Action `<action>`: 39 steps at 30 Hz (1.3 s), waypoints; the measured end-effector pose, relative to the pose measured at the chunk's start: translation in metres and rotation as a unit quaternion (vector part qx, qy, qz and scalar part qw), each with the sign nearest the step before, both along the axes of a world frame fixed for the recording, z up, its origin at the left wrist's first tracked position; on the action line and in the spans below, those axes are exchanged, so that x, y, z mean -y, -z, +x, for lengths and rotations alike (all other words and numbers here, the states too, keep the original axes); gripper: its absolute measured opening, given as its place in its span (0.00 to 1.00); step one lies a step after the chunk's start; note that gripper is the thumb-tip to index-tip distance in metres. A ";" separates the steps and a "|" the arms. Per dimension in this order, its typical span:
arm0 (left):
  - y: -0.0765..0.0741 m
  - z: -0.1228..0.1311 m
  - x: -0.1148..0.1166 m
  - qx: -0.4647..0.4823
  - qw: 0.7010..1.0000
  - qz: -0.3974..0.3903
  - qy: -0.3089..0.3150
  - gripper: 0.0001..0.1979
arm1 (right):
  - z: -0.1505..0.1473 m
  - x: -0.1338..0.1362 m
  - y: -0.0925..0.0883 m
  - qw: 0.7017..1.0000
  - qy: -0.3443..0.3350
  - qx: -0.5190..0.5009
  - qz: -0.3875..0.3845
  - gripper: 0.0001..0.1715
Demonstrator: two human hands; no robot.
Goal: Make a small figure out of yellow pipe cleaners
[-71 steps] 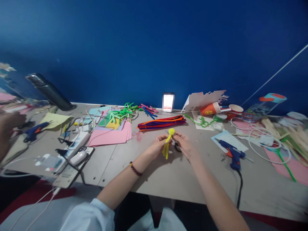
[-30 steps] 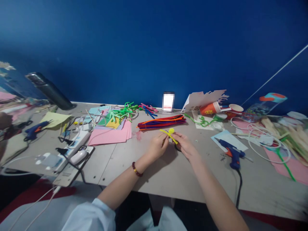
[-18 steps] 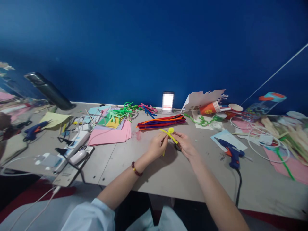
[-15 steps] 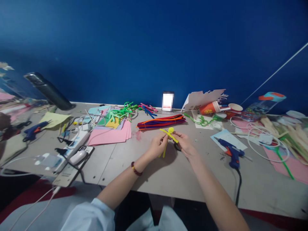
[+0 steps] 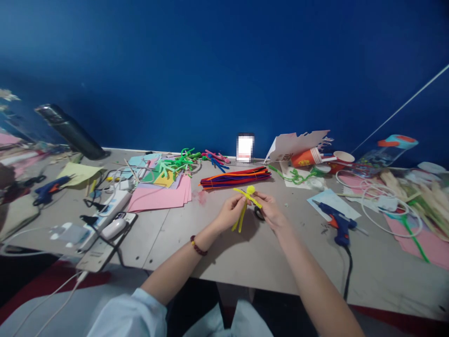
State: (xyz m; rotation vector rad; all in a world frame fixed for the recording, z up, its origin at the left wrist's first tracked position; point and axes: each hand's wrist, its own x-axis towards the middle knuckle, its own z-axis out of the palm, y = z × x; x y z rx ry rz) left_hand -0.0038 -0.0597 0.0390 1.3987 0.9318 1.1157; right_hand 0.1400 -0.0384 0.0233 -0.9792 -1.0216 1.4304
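A yellow pipe-cleaner figure (image 5: 254, 202) with a round coiled top and long loose ends hanging down sits between my two hands, just in front of the bundle of pipe cleaners. My left hand (image 5: 230, 214) pinches it from the left, where the strands meet. On the other side, my right hand (image 5: 271, 211) is closed on its right arm with thumb and fingers. A black ring-shaped handle (image 5: 258, 213) shows beside my right fingers; the rest of it is hidden, and I cannot tell whether the hand touches it.
Behind my hands lies a bundle of red, orange and purple pipe cleaners (image 5: 235, 179). Glue guns (image 5: 336, 220) rest at right and left. Pink paper (image 5: 159, 196), a power strip (image 5: 108, 217) and a dark flask (image 5: 72, 133) are leftward; paper cups (image 5: 305, 158) stand back right.
The yellow figure has shifted very slightly rightward with both hands, and more of the black ring shows. Both hands keep their hold.
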 end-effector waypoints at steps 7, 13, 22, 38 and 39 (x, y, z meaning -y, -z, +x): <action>0.000 0.000 0.001 0.013 1.000 -0.017 0.010 0.21 | -0.001 0.003 -0.006 1.000 -0.004 0.009 0.006 0.15; -0.003 0.000 0.001 0.036 0.998 -0.043 0.020 0.21 | 0.000 0.002 -0.005 1.000 -0.019 -0.002 -0.014 0.15; 0.000 0.001 0.001 0.032 0.999 -0.038 0.011 0.23 | 0.002 0.004 -0.011 0.999 -0.025 0.002 -0.027 0.15; 0.001 0.000 -0.001 0.020 0.999 -0.025 0.006 0.22 | 0.004 0.003 -0.005 1.000 -0.020 0.000 -0.023 0.14; 0.001 0.000 -0.001 0.019 1.000 -0.025 0.005 0.22 | 0.004 0.003 -0.005 1.000 -0.018 0.004 -0.020 0.14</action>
